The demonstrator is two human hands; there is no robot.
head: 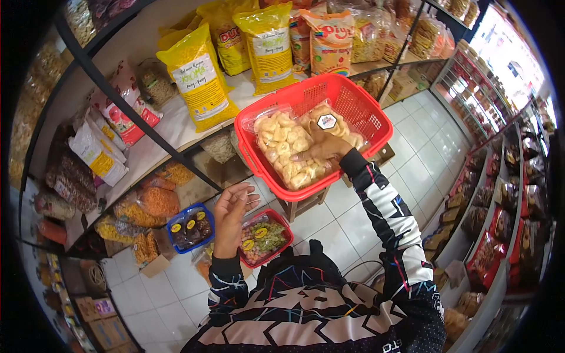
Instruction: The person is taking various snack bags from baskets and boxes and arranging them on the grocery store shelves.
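A red plastic basket [362, 97] stands on a wooden stool [293, 209] before me. In its left half lies a clear bag of pale puffed crackers [284, 141]. Beside it, a second clear bag of crackers [348, 128] bears a hexagonal sticker. My right hand [324, 148] reaches into the basket and rests over both bags, thumb spread on the left one; whether it grips either is unclear. My left hand [232, 216] hangs in the air at the basket's near left, fingers loosely curled and apart, holding nothing.
Below my left hand are a red tray of packaged snacks [263, 232] and a blue tray of dark snacks [192, 227]. Large yellow snack sacks [196, 79] line the shelf behind the basket. A black shelf post [145, 128] slants at left; stocked shelves [499, 212] flank the right.
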